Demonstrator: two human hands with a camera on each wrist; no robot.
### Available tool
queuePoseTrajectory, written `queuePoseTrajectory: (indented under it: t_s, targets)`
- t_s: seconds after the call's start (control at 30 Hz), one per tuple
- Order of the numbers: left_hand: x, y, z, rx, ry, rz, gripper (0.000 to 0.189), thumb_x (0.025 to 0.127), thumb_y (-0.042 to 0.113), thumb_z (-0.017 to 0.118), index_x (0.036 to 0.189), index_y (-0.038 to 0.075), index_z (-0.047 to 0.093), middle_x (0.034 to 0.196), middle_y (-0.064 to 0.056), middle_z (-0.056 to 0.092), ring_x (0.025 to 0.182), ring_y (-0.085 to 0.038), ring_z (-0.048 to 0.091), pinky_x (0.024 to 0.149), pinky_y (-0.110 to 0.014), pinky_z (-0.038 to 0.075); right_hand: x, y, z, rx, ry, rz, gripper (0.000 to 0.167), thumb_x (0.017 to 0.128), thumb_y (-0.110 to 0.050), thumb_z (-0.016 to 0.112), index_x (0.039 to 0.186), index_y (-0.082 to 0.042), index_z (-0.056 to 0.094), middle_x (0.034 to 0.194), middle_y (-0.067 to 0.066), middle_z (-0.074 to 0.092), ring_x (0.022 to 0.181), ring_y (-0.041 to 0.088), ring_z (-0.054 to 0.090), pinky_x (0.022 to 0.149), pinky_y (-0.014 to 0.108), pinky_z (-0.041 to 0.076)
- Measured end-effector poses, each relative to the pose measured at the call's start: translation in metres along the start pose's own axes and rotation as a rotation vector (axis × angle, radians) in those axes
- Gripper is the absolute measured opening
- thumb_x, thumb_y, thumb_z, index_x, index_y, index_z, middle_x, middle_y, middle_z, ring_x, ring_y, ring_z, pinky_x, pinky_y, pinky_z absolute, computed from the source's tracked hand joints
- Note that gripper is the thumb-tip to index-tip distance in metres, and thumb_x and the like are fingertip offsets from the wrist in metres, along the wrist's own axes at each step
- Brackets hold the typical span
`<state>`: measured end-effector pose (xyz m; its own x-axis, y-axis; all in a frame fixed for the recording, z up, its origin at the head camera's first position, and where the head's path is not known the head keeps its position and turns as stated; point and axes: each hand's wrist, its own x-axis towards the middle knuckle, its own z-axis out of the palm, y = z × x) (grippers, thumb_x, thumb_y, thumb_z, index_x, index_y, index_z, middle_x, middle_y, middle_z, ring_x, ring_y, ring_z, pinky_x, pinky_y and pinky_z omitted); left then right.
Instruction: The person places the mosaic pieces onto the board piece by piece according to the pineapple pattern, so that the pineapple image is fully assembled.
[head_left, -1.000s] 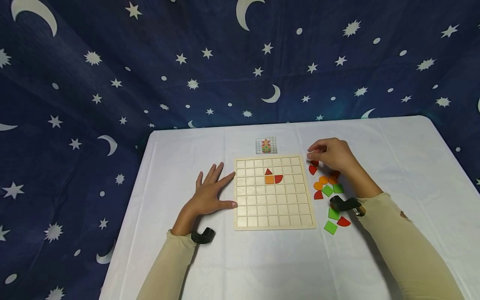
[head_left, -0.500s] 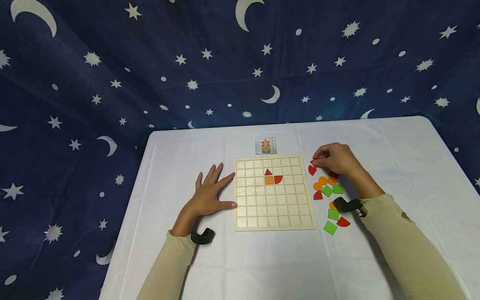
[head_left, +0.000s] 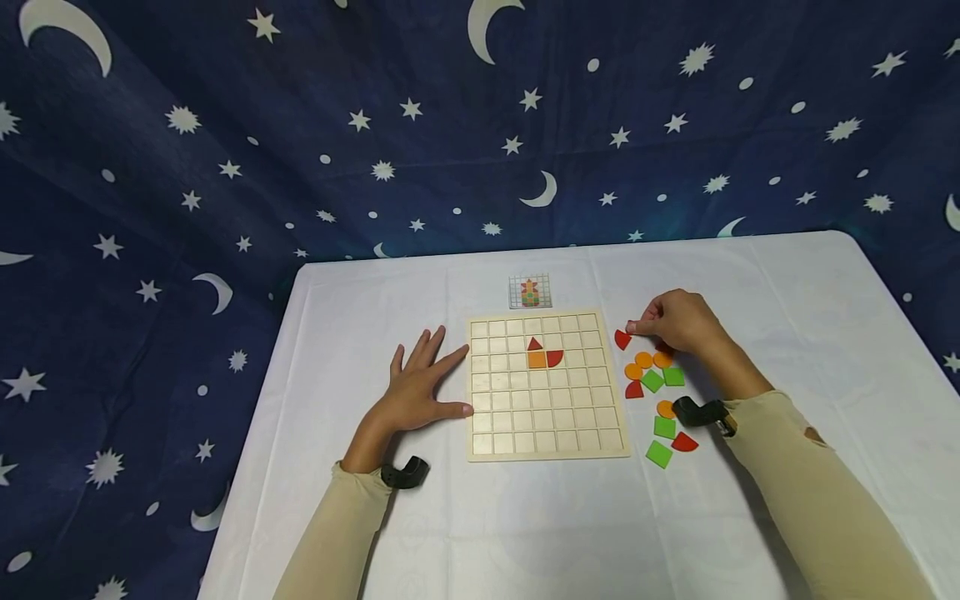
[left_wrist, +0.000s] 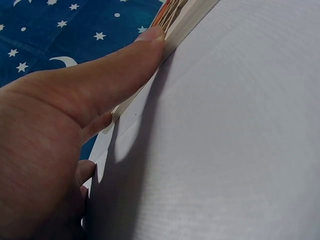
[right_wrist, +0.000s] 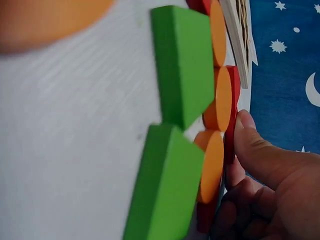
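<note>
Fingers spread, my left hand [head_left: 416,396] lies on the cloth, its thumb and index fingertip at the left edge of the wooden grid board [head_left: 555,421]. The left wrist view has the thumb [left_wrist: 120,72] against the board's side. Right of the board, my right hand [head_left: 681,321] pinches a red piece [right_wrist: 230,137] between thumb and curled fingers; much of its shape is hidden. Beside it lies a red quarter-circle [head_left: 622,339]. On the board sit a red triangle [head_left: 535,343], an orange square [head_left: 537,360] and a red quarter-circle [head_left: 554,358].
Below the right hand lie several orange discs [head_left: 643,360], green squares [head_left: 664,427] and red quarter-circles [head_left: 684,442]. A small pattern card [head_left: 529,292] rests behind the board. A white cloth covers the table [head_left: 525,533]; a starry curtain [head_left: 420,183] hangs behind it.
My right hand has moved slightly down and to the right, and its thumb and fingers have closed on a red piece. The left hand and the pieces on the board stay put.
</note>
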<state>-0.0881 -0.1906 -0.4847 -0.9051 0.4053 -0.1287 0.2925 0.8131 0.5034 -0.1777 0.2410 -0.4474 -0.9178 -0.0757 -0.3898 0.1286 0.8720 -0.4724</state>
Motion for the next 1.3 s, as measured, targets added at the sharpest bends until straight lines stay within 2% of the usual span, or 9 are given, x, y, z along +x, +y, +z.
queuePoseTrajectory:
  t_s: [0.1,0.27,0.4,0.53,0.6,0.87,1.1,1.3]
  targets:
    - [0.000,0.000,0.000,-0.004,-0.001,0.000,0.099,0.078,0.061,0.080,0.160,0.028,0.037,0.174,-0.010,0.005,0.161,-0.034,-0.004,0.121,-0.068,-0.008,-0.001,0.005,-0.001,-0.011,-0.027,-0.001,0.043,0.092,-0.043,0.075,0.091,-0.001,0.069,0.071,0.008,0.057,0.069,0.023,0.054,0.057,0.030,0.045]
    - [-0.001,0.000,0.000,-0.006,-0.003,0.001,0.099,0.078,0.060,0.080,0.160,0.028,0.036,0.174,-0.010,0.005,0.161,-0.034,-0.004,0.121,-0.068,-0.008,-0.005,0.009,-0.004,0.017,-0.038,-0.081,0.038,0.095,-0.042,0.072,0.088,-0.005,0.065,0.073,0.007,0.055,0.072,0.023,0.053,0.060,0.031,0.042]
    - [-0.002,-0.001,0.000,0.000,-0.005,-0.002,0.099,0.078,0.061,0.080,0.160,0.029,0.035,0.174,-0.009,0.004,0.161,-0.033,-0.004,0.121,-0.067,-0.008,-0.009,0.004,0.000,0.095,0.025,-0.122,0.032,0.098,-0.039,0.069,0.094,-0.007,0.063,0.075,0.007,0.054,0.069,0.023,0.053,0.058,0.031,0.045]
    - [-0.002,-0.002,0.000,0.005,-0.010,-0.003,0.099,0.079,0.061,0.080,0.161,0.030,0.035,0.174,-0.009,0.003,0.161,-0.032,-0.005,0.121,-0.066,-0.009,-0.013,-0.011,0.010,0.190,0.121,-0.131,0.028,0.099,-0.034,0.068,0.110,-0.009,0.068,0.083,0.010,0.062,0.070,0.025,0.054,0.057,0.030,0.048]
    - [-0.001,-0.001,0.000,0.003,-0.011,-0.003,0.099,0.079,0.062,0.079,0.161,0.030,0.034,0.174,-0.008,0.002,0.161,-0.031,-0.005,0.122,-0.065,-0.009,-0.014,-0.021,0.015,0.244,0.129,-0.139,0.027,0.099,-0.032,0.069,0.114,-0.010,0.070,0.087,0.012,0.067,0.075,0.026,0.055,0.060,0.030,0.048]
    - [-0.001,0.000,0.001,-0.004,0.001,0.016,0.098,0.078,0.060,0.080,0.160,0.028,0.037,0.174,-0.011,0.005,0.161,-0.035,-0.003,0.120,-0.069,-0.007,-0.020,-0.055,0.028,0.398,0.020,-0.199,0.016,0.091,-0.023,0.079,0.099,-0.011,0.071,0.086,0.011,0.068,0.081,0.029,0.057,0.062,0.032,0.049]
    - [0.000,0.000,0.001,-0.005,-0.007,0.006,0.098,0.078,0.061,0.080,0.160,0.029,0.036,0.174,-0.010,0.004,0.161,-0.033,-0.004,0.121,-0.067,-0.008,-0.020,-0.071,0.040,0.434,-0.043,-0.271,0.013,0.091,-0.021,0.078,0.099,-0.013,0.071,0.091,0.007,0.068,0.091,0.026,0.058,0.080,0.037,0.048]
    - [-0.001,0.000,0.001,-0.005,-0.001,0.010,0.098,0.078,0.060,0.081,0.160,0.028,0.037,0.174,-0.011,0.005,0.160,-0.036,-0.003,0.120,-0.069,-0.007,-0.017,-0.085,0.051,0.473,-0.092,-0.304,0.009,0.090,-0.023,0.079,0.096,-0.017,0.076,0.088,0.006,0.070,0.087,0.025,0.060,0.076,0.036,0.050]
